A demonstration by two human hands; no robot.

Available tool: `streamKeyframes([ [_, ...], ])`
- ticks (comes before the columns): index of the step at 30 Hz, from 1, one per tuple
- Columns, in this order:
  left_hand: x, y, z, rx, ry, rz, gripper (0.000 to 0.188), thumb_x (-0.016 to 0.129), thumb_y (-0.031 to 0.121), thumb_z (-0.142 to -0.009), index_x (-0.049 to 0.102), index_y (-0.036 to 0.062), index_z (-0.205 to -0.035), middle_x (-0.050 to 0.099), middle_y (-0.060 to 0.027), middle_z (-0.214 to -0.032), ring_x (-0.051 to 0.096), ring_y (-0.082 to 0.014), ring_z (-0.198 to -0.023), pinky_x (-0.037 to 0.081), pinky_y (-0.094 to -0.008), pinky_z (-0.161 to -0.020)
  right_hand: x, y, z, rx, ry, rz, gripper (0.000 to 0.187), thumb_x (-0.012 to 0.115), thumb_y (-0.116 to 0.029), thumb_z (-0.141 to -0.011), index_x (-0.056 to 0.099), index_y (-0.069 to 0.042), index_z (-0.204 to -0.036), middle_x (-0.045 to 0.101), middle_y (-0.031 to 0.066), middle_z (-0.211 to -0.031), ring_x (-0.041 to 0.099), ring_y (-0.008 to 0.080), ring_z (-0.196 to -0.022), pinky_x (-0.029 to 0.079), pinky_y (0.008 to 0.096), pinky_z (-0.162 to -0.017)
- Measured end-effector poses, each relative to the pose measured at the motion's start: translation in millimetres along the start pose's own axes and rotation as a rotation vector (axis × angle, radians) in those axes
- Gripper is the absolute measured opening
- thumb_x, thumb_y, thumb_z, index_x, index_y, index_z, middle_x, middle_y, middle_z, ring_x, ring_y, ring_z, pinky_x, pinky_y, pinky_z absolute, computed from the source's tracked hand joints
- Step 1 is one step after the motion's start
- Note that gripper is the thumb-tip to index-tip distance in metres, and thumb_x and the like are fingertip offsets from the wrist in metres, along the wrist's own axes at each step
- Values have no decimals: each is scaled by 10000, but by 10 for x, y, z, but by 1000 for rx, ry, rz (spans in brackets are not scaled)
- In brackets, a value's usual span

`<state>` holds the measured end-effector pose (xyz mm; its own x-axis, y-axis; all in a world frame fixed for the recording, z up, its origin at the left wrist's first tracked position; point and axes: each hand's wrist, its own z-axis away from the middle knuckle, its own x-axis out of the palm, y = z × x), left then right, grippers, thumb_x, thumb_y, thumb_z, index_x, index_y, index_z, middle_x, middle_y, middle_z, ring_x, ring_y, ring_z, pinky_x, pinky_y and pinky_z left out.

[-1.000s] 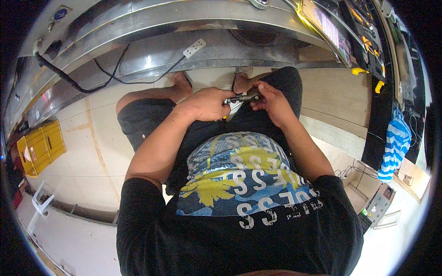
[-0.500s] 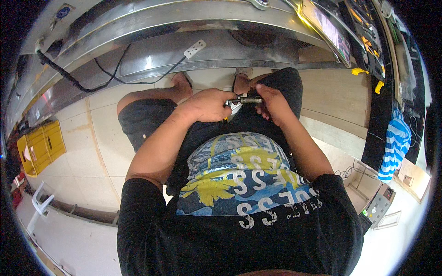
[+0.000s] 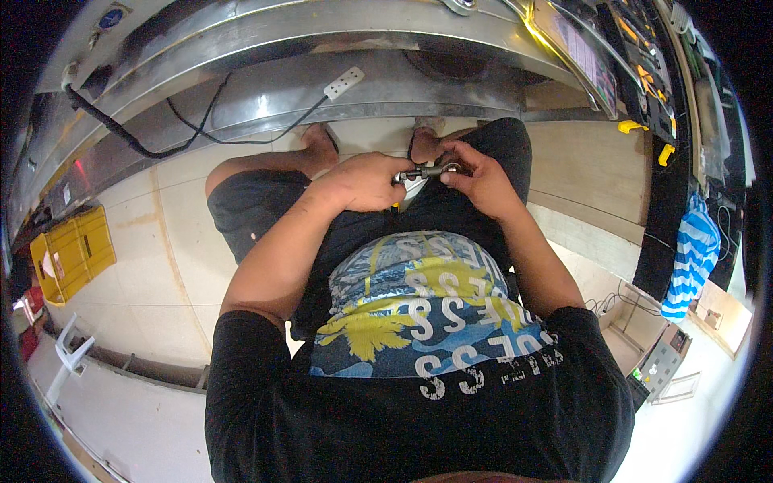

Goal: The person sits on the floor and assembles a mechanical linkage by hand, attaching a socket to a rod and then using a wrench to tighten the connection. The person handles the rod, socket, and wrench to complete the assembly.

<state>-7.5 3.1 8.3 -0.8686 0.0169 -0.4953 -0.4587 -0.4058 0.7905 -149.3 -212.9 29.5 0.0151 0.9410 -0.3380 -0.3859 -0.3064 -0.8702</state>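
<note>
Over my lap, my left hand (image 3: 362,181) is closed around one end of a small metal tool (image 3: 423,172). The tool has a curved frame on the left and a dark cylindrical barrel, rather like a micrometer. At the barrel's right end, my right hand (image 3: 483,181) pinches a shiny round metal part (image 3: 452,168) between thumb and fingers. Whether this round part belongs to the tool, I cannot tell. Just below the tool, a white piece (image 3: 414,190) with a bit of yellow shows between my thighs; most of it is hidden.
Ahead runs a metal bench (image 3: 322,36), with a power strip (image 3: 344,83) and black cable below its edge. A lit screen (image 3: 576,52) stands at the upper right, near yellow-handled tools (image 3: 632,126). A yellow crate (image 3: 74,253) sits left, a striped blue bag (image 3: 692,253) right.
My right fingers have shifted on the barrel's right end and now pinch there, with the round metal part showing between them. The left hand keeps its hold nearly unmoved.
</note>
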Motion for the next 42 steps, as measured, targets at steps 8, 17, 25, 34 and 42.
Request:
streamKeyframes([
  [8,34,-42,-30,-4,0,44,380,586,246,-894,630,119,-1250,700,-225,-1094,662,-416,-1032,519,-487,-913,-14,78,33,-180,53,254,283,713,30,-797,651,-18,-1069,643,81,-1066,619,204,-1036,469,309,-923],
  [17,3,-14,-25,-9,-23,29,395,585,244,-881,630,115,-1252,700,-228,-1101,665,-414,-1027,520,-483,-919,-34,101,8,201,57,-124,279,649,-169,-954,634,-38,-1200,664,47,-915,642,151,-753,530,290,-713],
  [25,-44,44,6,-16,-26,4,390,576,232,-878,629,110,-1245,699,-235,-1088,665,-421,-1019,520,-488,-913,-36,163,3,174,131,-333,334,630,-196,-983,591,-29,-1270,656,41,-940,609,124,-698,524,271,-673],
  [34,31,-29,-14,7,0,52,386,580,221,-876,638,99,-1238,697,-234,-1095,663,-424,-1021,520,-485,-910,-12,72,-18,255,-9,55,422,648,-235,-985,550,-59,-1356,648,35,-936,590,107,-735,482,263,-640],
  [42,16,-21,-13,11,-2,51,381,579,206,-872,640,91,-1230,700,-228,-1093,671,-406,-1018,524,-477,-904,6,206,-1,-389,164,328,413,600,-279,-1012,547,-60,-1358,647,46,-954,616,102,-759,490,258,-650],
])
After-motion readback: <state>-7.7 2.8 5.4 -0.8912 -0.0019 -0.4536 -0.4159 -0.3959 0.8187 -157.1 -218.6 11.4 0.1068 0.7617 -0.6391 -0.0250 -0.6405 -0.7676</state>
